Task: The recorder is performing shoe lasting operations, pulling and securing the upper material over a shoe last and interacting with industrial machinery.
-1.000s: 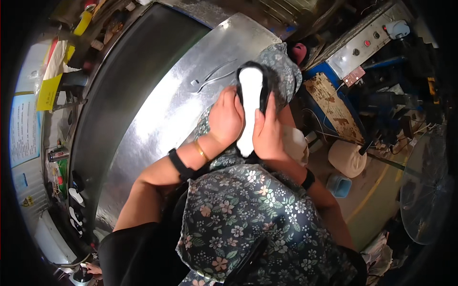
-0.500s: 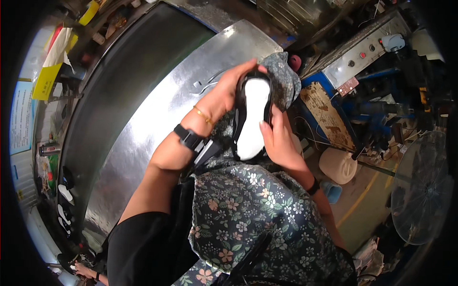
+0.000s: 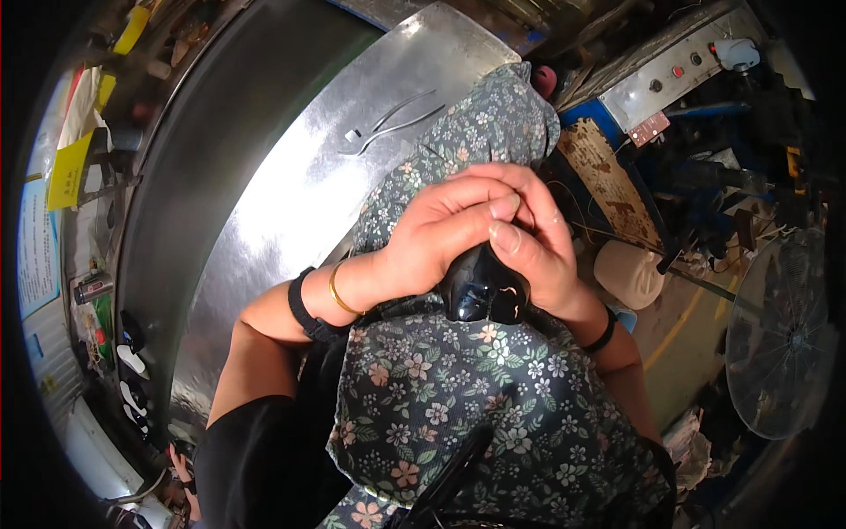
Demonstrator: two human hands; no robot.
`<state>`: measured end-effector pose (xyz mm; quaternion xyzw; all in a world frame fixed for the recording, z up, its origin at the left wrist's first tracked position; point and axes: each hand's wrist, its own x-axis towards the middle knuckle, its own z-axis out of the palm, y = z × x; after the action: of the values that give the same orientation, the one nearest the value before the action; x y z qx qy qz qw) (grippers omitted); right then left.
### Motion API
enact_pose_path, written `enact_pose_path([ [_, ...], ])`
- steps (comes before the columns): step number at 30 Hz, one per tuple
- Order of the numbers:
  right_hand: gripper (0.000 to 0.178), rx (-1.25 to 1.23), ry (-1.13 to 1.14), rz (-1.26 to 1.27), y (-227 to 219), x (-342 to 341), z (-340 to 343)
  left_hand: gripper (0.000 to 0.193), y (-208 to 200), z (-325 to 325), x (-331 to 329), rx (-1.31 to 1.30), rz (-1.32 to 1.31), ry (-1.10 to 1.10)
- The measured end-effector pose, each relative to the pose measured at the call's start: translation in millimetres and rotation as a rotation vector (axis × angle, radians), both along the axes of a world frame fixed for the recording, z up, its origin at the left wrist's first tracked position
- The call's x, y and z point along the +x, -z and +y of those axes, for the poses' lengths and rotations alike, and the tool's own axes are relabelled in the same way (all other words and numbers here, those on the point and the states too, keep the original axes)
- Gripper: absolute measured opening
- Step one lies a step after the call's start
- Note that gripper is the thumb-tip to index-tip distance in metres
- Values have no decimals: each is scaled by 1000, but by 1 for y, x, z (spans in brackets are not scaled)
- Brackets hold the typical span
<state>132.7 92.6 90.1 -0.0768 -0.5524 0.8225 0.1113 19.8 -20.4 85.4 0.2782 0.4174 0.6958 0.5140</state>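
Both hands close over a glossy black shoe point(image 3: 487, 289) held at the person's lap, just above the floral apron point(image 3: 493, 379). The left hand point(image 3: 445, 225) wraps it from the left and the right hand point(image 3: 542, 256) from the right, their fingers curled and overlapping at the far side, thumb tips side by side. Only the rounded near end of the shoe shows – the rest is hidden beneath the hands. A gold bracelet point(image 3: 334, 289) and a black band point(image 3: 302, 309) circle the left wrist; another dark band point(image 3: 606, 330) sits on the right.

Ahead and to the left, a pair of pliers point(image 3: 375, 135) lies on the shiny metal surface point(image 3: 264, 220), well apart from the hands. Beyond that edge runs a dark belt point(image 3: 203, 159), with white-lined shoes point(image 3: 132, 361) at its near end. To the right stand a beige jug point(image 3: 627, 273) and a round fan point(image 3: 780, 339) – and at lower left, a co-worker's hand point(image 3: 181, 463) shows.
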Motion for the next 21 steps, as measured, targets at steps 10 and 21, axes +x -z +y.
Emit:
enact_pose_path([
  [10,36,-139,159,-112,-1,-8,2,29,6,17,-8,-133,-149,43],
  [21,50,-198,326,-71,41,-15,28,29,38,59,-24,-175,-338,52],
])
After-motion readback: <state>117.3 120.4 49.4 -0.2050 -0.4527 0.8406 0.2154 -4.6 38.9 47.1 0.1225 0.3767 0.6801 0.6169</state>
